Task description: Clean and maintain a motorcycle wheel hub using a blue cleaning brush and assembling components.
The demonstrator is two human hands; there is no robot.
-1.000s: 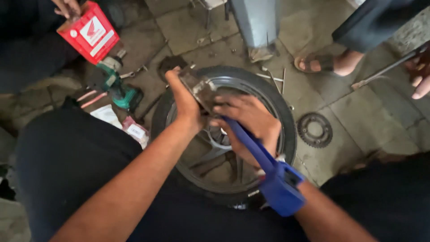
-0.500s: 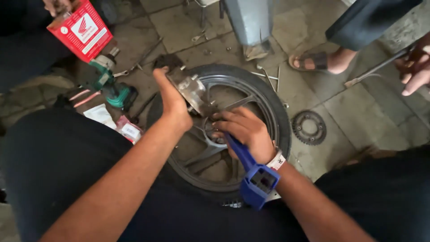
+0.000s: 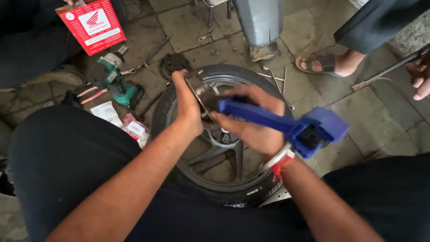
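Brushing underway: left hand clamps metal part, right hand grips blue brush over wheel; refitting remains.

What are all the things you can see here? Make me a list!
motorcycle wheel: one, black tyre with dark spoked rim, flat on the floor by the knees
metal part: one, silvery, over the wheel's hub
blue brush tool: one, blue, above the wheel
cordless power tool: one, green, floor at left
red carton: one, red and white, top left
small packets: two, white and reddish, left of the wheel
chain: one, dark, behind the wheel
sandalled foot: one, brown sandal, top right
left hand: one, gripping the metal part
right hand: one, holding the blue brush tool
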